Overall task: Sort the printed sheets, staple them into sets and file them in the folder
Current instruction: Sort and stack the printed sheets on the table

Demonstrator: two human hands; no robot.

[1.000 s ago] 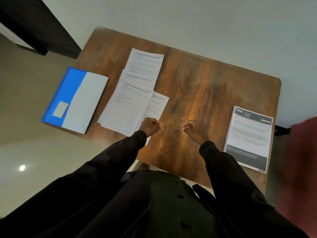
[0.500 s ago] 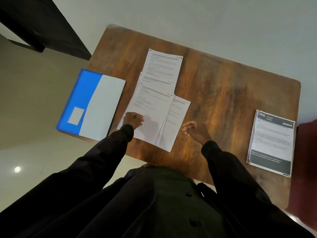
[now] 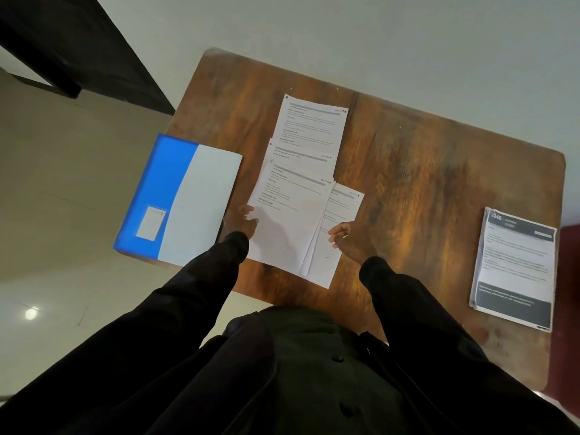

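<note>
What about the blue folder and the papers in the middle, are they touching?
Apart. The head view shows a strip of bare table between the blue folder and the middle papers.

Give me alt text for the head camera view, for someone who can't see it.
Seen from above, a person's left hand grips the left edge of overlapping printed sheets on a wooden table, while the right hand touches their right edge. A blue and white folder lies to the left, a dark-banded paper stack far right.
</note>
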